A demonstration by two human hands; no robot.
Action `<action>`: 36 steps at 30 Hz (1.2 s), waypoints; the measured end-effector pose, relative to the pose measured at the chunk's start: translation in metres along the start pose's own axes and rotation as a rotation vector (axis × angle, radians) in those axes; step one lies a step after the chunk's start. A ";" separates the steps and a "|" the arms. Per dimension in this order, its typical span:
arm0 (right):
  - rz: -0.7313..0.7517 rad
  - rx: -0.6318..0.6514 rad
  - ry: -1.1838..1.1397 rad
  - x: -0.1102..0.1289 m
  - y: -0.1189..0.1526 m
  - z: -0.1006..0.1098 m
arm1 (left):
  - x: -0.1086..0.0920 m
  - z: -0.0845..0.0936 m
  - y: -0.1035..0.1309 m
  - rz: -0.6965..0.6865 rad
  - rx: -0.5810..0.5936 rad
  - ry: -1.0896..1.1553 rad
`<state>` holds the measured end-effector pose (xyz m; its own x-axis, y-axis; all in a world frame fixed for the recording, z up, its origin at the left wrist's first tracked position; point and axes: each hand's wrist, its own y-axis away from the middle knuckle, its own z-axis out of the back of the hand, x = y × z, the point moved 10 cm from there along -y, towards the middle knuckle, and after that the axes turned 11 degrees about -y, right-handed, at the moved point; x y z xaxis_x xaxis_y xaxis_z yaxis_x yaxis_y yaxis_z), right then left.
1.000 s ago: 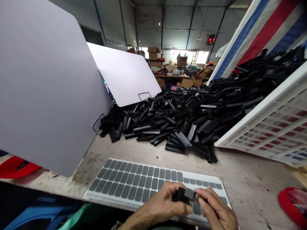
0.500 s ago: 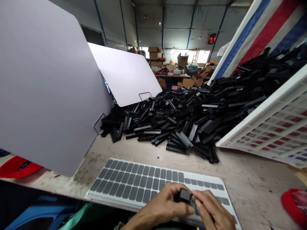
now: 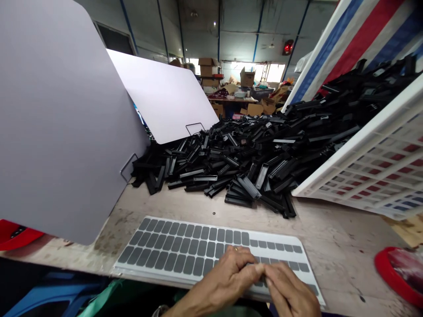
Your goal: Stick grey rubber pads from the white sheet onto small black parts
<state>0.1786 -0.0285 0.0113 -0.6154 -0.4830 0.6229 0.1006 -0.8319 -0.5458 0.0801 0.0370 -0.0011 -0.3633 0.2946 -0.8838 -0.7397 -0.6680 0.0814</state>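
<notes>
My left hand (image 3: pixel 229 274) is closed around a small black plastic part, which its fingers almost wholly hide. My right hand (image 3: pixel 292 286) meets it from the right, with fingertips pressed together against the left thumb at the part. Both hands are over the lower right of a white sheet of grey rounded stickers (image 3: pixel 181 246), which lies on the table. Larger grey pieces fill its left side and smaller ones its right. Beyond the sheet lies a big heap of black plastic parts (image 3: pixel 244 154), many long and channel-shaped.
A white plastic basket (image 3: pixel 370 171) lies tipped at the right, black parts spilling from it. Large pale panels (image 3: pixel 72 123) with wire handles stand at the left. A red container (image 3: pixel 385 268) sits at the right edge of the wooden table (image 3: pixel 346 233). Cardboard boxes (image 3: pixel 206 70) are stacked far behind.
The hands have drawn closer together over the black part, covering its grey face that showed before. The left thumb now touches the right fingertips. The view has shifted slightly.
</notes>
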 end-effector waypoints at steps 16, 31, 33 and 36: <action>-0.452 0.305 0.474 -0.094 0.049 -0.009 | 0.012 -0.065 -0.007 -0.325 0.143 -0.907; -0.580 0.257 0.154 -0.100 0.037 -0.012 | 0.023 -0.073 -0.011 -0.301 0.136 -0.966; -0.605 0.197 0.035 -0.101 0.035 -0.007 | 0.021 -0.074 -0.013 -0.289 0.167 -0.958; -0.664 0.085 -0.146 -0.107 0.034 0.005 | 0.012 -0.068 -0.011 -0.300 0.214 -0.940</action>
<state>0.2513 -0.0067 -0.0712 -0.4572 0.1097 0.8826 -0.1968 -0.9802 0.0199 0.1226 0.0013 -0.0439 -0.3763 0.9112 -0.1678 -0.9264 -0.3684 0.0773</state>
